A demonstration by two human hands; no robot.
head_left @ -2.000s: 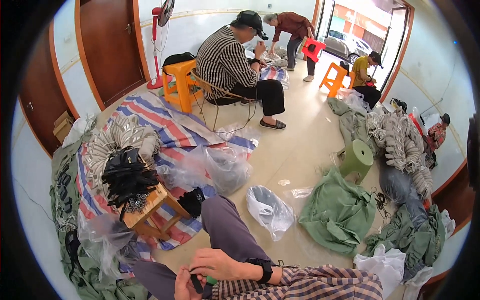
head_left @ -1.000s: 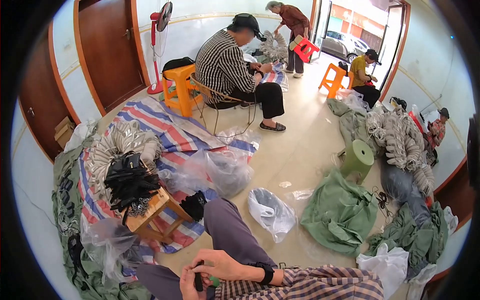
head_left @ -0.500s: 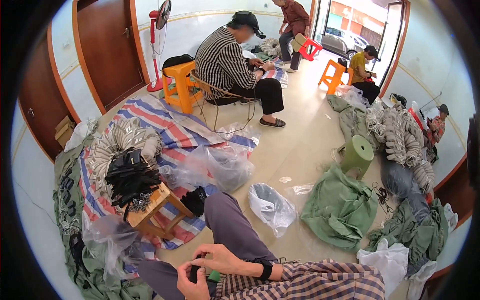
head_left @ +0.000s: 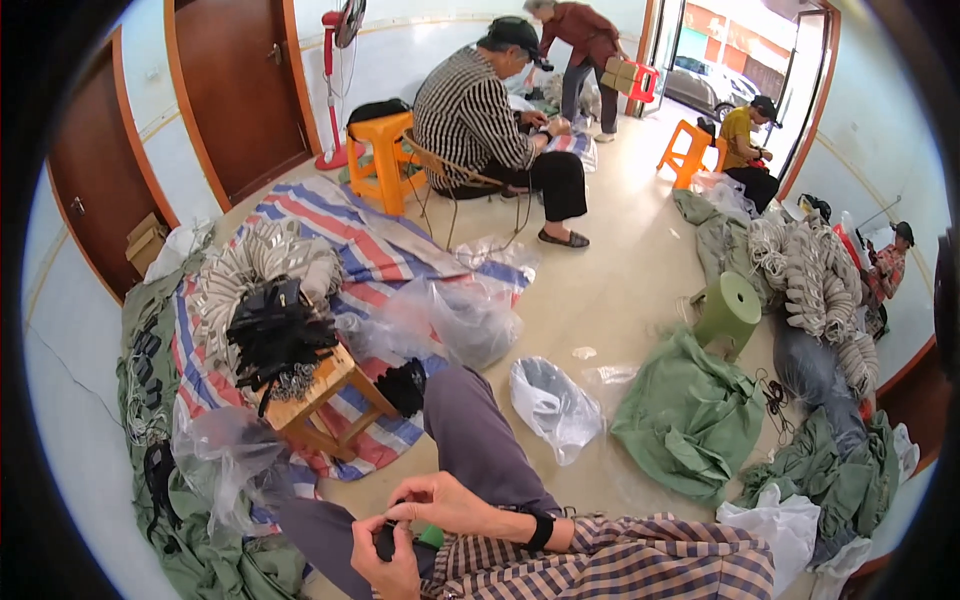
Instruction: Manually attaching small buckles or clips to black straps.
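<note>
Several plastic bags (head_left: 475, 325), striped sheet (head_left: 370, 250) on floor (head_left: 605, 270); hands (head_left: 445, 503) above.

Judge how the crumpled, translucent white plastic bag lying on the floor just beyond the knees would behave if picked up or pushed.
The translucent white plastic bag is probably floppy, since its thin-looking film sags in creases. Pushed, it would likely slide or fold rather than roll, lying slack on the smooth-looking beige floor. It looks light, though folds may hide contents.
</note>
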